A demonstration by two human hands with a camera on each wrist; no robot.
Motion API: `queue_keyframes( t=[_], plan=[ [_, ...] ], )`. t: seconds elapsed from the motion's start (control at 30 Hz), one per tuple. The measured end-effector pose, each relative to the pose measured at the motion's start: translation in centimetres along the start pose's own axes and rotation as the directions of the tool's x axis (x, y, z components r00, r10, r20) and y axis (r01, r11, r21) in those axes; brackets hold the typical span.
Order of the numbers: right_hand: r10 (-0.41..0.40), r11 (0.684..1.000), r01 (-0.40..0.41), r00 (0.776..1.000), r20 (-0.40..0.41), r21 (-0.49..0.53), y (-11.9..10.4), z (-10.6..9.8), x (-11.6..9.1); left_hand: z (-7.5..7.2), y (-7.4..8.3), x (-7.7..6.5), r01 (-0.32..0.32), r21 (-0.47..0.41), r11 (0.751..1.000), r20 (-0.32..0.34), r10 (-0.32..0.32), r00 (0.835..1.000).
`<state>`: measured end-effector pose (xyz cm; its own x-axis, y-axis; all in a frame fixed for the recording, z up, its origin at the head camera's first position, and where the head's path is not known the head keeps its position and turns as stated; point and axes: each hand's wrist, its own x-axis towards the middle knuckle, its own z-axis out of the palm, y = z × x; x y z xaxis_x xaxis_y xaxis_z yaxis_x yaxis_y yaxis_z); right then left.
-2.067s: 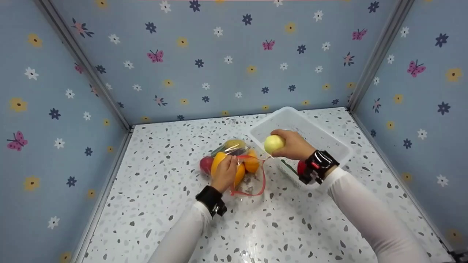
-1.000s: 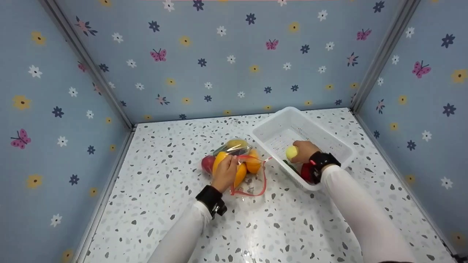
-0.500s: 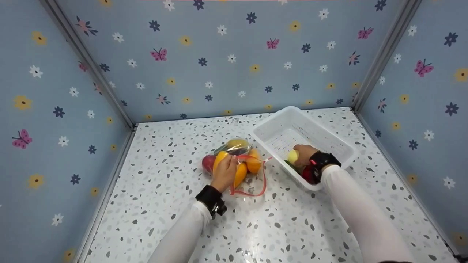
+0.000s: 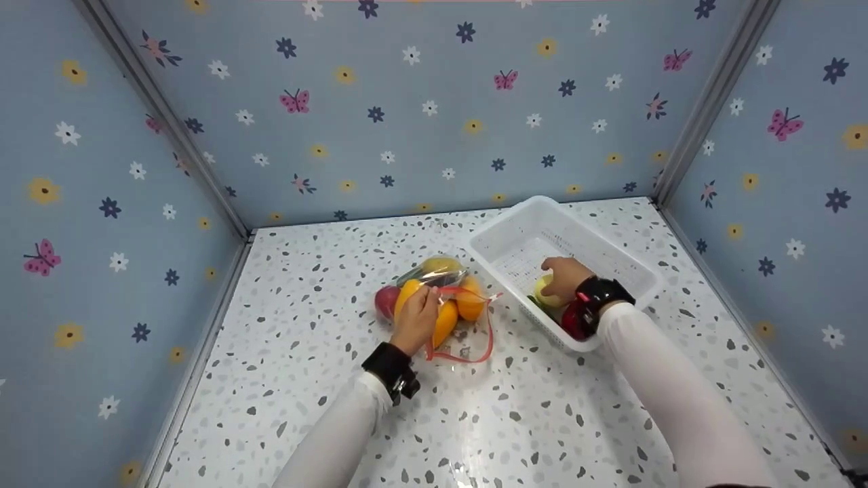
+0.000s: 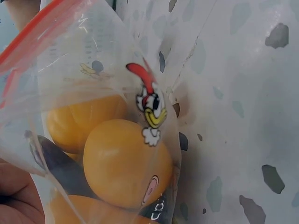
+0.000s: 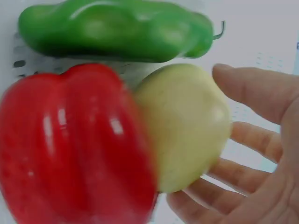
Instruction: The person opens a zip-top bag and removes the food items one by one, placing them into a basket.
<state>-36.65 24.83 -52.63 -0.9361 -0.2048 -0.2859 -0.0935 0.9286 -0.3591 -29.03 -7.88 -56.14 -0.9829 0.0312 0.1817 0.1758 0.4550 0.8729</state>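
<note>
My left hand (image 4: 415, 322) pinches the red-edged mouth of a clear zip bag (image 5: 65, 70) lying on the table. Inside the bag are a round orange fruit (image 5: 124, 161), other orange ones and a dark purple, long item (image 5: 65, 163). Over the white basket (image 4: 603, 251), my right hand (image 4: 568, 276) has its fingers spread beside a pale yellow, apple-like fruit (image 6: 187, 126). The thumb stands apart from that fruit; some fingertips are at its edge. It lies against a red bell pepper (image 6: 70, 149), with a long green pepper (image 6: 117, 30) alongside.
A dark red round fruit (image 4: 386, 301) and a yellow one (image 4: 441, 264) show at the bag's left and far side. The basket stands right of the bag on the speckled table (image 4: 305, 285). Patterned walls (image 4: 434, 135) enclose the back and sides.
My right hand has carried the pale yellow fruit from beside the bag into the basket, lowered it by the red pepper, and loosened its fingers. The left hand keeps its hold.
</note>
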Motion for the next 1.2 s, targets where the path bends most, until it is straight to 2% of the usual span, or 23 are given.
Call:
queue_keyframes(
  t=[0.17,0.33,0.5,0.6,0.87,1.13,1.2],
  plan=[
    [-0.093,0.995,0.095,0.987,-0.129,0.012,-1.9,-0.8,-0.5,0.0,0.1,0.0,0.01,-0.028,1.0,0.01,-0.01,1.0],
    [-0.186,0.979,0.201,0.954,-0.236,0.042,-4.9,-1.4,-2.0,0.0,0.1,0.0,0.001,-0.048,0.999,0.01,0.0,1.0],
    [-0.261,0.953,0.295,0.917,-0.3,0.074,-8.0,-1.1,-3.5,0.1,0.2,0.1,-0.001,-0.053,0.999,0.025,0.002,1.0],
    [-0.32,0.933,0.354,0.898,-0.302,0.066,-9.5,-0.5,-4.5,0.1,0.2,0.1,-0.001,-0.053,0.999,0.032,0.002,0.999],
    [-0.419,0.895,0.442,0.882,-0.216,0.066,-12.7,1.5,-6.6,0.4,0.7,0.2,-0.014,-0.074,0.997,0.036,0.017,0.999],
    [-0.513,0.854,0.52,0.837,-0.191,-0.013,-13.7,4.8,-6.8,0.7,1.0,0.2,-0.005,-0.062,0.998,0.042,0.008,0.999],
    [-0.523,0.85,0.526,0.835,-0.17,-0.028,-13.8,5.6,-6.6,0.7,1.1,0.3,-0.001,-0.058,0.998,0.043,0.003,0.999]
  ],
)
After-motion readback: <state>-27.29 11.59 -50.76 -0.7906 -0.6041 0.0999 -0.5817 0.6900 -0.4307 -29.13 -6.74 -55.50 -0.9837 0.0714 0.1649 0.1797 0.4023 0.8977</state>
